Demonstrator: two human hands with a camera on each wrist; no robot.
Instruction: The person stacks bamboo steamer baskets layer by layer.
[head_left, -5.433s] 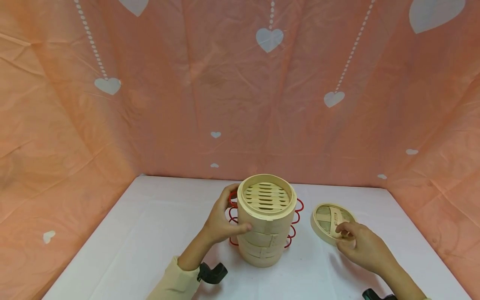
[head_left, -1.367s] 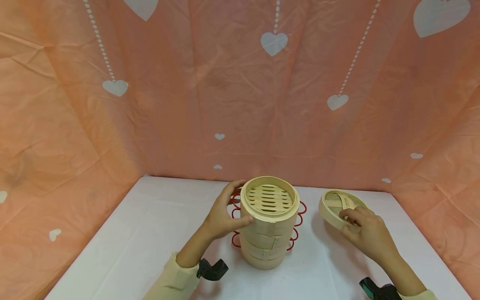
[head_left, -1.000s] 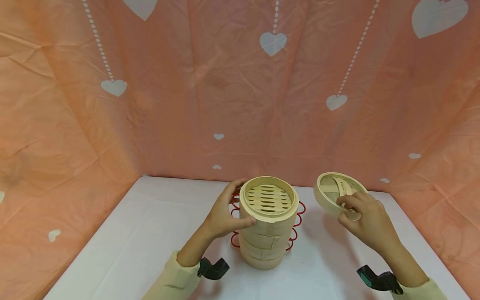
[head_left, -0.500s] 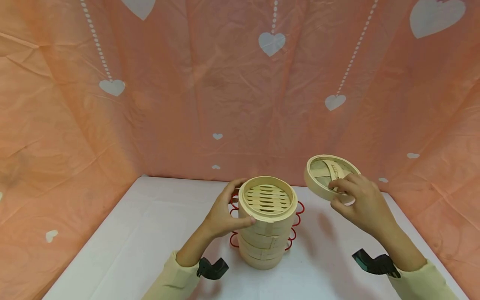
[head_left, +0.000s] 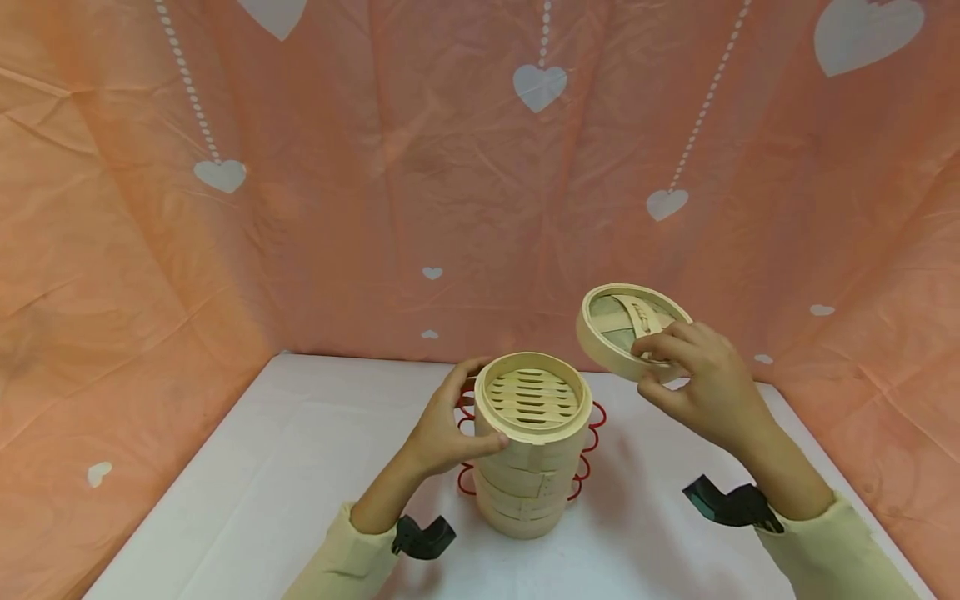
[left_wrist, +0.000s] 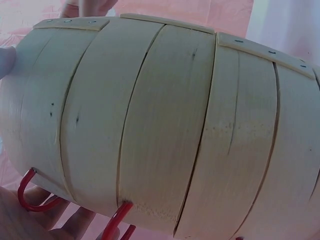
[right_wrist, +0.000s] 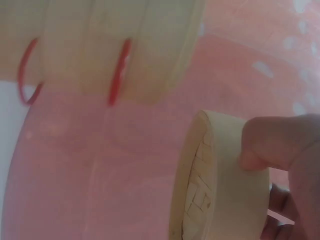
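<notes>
A tall stack of bamboo steamer baskets (head_left: pixel 525 475) stands upright on the white table, with red loop handles down both sides and a slatted top tier uncovered. Around its upper left side my left hand (head_left: pixel 442 433) is wrapped, thumb on the front and fingers behind. My right hand (head_left: pixel 705 383) pinches the bamboo steamer lid (head_left: pixel 600 346) by its rim and centre strap. The lid is tilted in the air, to the right of the stack's top and apart from it. Its woven underside shows in the right wrist view, where the lid (right_wrist: pixel 235 185) hangs below the stack's red handles.
The white table (head_left: pixel 300 467) runs back to an orange cloth backdrop (head_left: pixel 480 208) with pale hearts, which also closes in both sides. A black wrist camera (head_left: pixel 731 504) sits on the right wrist, another black camera (head_left: pixel 423 537) on the left.
My right hand has raised the steamer lid off the table and carried it up and leftward, closer to the stack. My left hand stays on the stack, which has not moved.
</notes>
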